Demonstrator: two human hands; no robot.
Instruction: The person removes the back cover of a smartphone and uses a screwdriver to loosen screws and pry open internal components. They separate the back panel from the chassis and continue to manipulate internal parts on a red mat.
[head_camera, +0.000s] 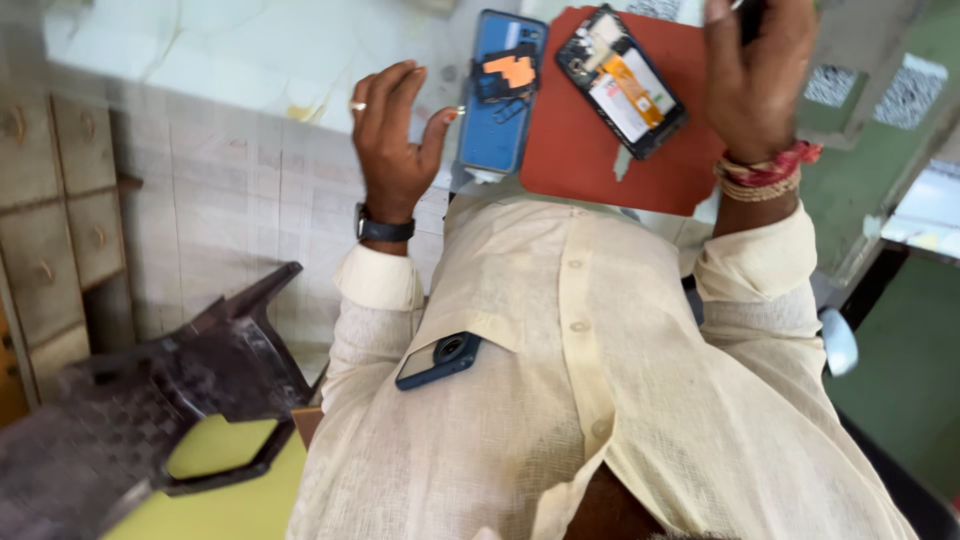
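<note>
My left hand (392, 135), with a ring and a black wristwatch, hovers with loosely curled fingers beside a blue phone back cover (500, 125); the thumb nearly touches its left edge. An orange part (517, 70) lies on that cover. To its right, an opened phone (620, 80) with exposed insides rests on a red-brown mat (590, 165). My right hand (755, 80), with red and beige threads at the wrist, is raised over the mat's right side. It is closed on a small dark object (748, 14) that the top edge of the view cuts off.
A dark phone (437, 360) sticks out of my cream shirt's pocket. The counter (250, 50) is pale marble with a tiled front. A dark plastic chair (150, 400) stands at the lower left over a yellow-green surface (230, 480), and wooden drawers (60, 200) are at far left.
</note>
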